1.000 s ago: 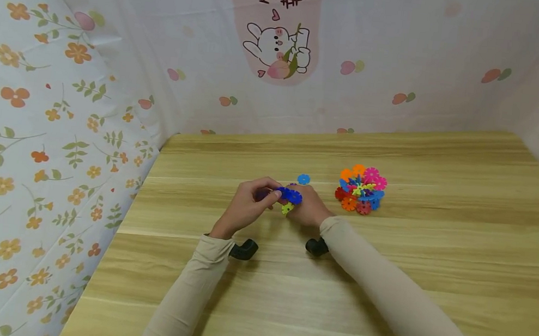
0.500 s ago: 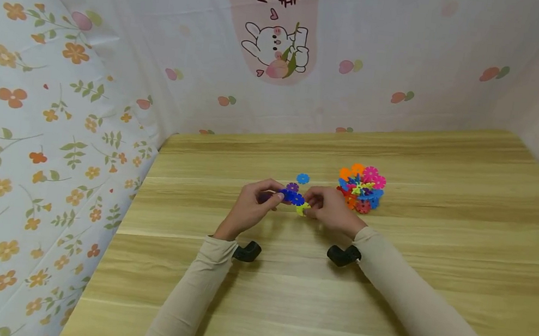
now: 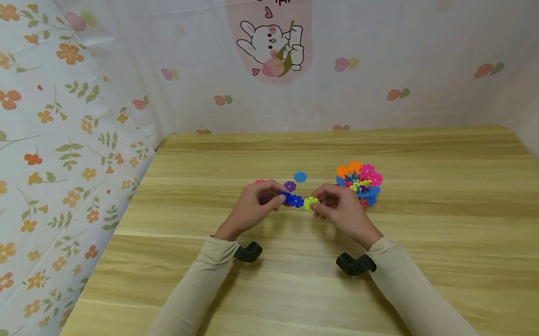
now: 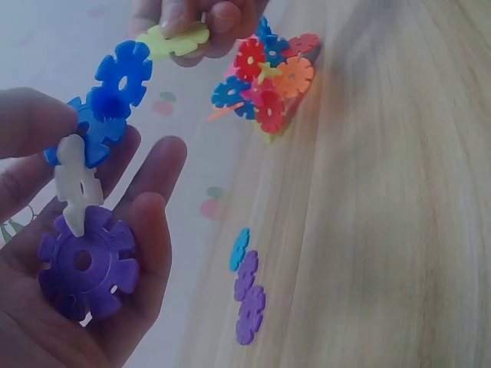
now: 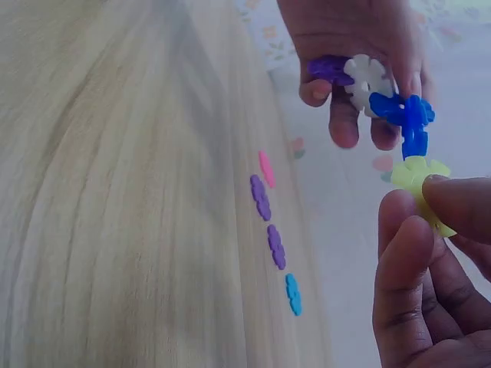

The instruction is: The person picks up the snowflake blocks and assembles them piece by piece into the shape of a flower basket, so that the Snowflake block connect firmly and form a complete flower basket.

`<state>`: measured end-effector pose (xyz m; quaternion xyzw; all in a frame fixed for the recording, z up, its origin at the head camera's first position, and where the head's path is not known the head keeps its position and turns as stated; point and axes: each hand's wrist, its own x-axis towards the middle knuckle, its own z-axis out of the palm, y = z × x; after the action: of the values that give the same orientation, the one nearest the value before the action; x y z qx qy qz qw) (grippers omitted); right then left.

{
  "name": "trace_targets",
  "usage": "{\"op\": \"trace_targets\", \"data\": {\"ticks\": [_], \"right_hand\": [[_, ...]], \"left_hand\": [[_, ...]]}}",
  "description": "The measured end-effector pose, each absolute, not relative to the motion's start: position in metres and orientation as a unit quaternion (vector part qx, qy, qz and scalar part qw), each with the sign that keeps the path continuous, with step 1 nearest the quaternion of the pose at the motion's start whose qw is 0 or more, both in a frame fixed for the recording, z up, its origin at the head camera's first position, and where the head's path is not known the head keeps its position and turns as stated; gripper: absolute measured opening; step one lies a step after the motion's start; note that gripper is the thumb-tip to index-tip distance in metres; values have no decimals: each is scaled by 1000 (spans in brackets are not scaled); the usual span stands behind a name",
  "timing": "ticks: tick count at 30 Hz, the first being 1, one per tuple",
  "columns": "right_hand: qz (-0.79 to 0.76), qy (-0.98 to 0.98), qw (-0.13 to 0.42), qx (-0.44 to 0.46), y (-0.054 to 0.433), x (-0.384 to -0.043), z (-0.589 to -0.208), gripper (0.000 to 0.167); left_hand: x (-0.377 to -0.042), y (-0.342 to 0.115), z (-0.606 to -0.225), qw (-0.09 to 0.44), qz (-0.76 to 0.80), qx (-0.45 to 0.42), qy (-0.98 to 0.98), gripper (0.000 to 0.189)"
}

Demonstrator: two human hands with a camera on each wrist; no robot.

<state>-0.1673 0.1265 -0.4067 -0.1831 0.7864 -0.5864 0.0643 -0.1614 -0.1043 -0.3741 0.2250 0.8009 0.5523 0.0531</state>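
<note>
In the head view my left hand (image 3: 252, 210) holds a short chain of notched snowflake discs. Its linked pieces are a purple disc (image 4: 111, 245), a white disc (image 4: 69, 180) and two blue discs (image 4: 130, 65); the purple one lies against the palm, and thumb and finger pinch the nearer blue one. A yellow snowflake disc (image 5: 414, 175) is pinched between thumb and fingers of my right hand (image 3: 347, 214), edge to edge with the outer blue disc. Whether yellow and blue are slotted together I cannot tell.
Right of the hands stands a multicoloured cluster of joined snowflake discs (image 3: 358, 185). Loose discs lie in a row behind the hands: light blue (image 3: 300, 177), two purple (image 5: 261, 198) and pink (image 5: 266, 169). A hanging patterned cloth (image 3: 183, 93) borders the wooden table (image 3: 284, 312).
My right hand has drawn back to the right from the left hand, then turned the yellow disc up level with the blue end. The left hand stays nearly in place, still holding the chain.
</note>
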Motion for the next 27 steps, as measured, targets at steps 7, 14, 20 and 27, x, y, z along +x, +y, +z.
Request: {"op": "trace_targets", "data": {"ticks": [7,14,20,27], "right_hand": [[-569,797,30,-199,124,-152,-385,10],[-558,800,-20,-219,130,-154,-404,11],[-538,804,-75,-243,129,-150,-403,14],[-512,809,-129,-260,128,-148,-402,15]], "left_hand": [[-167,-101,-394,68,566,269,776,15],[-159,-95,-382,43,565,283,774,15],[-158,-90,-381,30,569,298,766,17],[-153,-85,-379,17,542,306,783,28]]}}
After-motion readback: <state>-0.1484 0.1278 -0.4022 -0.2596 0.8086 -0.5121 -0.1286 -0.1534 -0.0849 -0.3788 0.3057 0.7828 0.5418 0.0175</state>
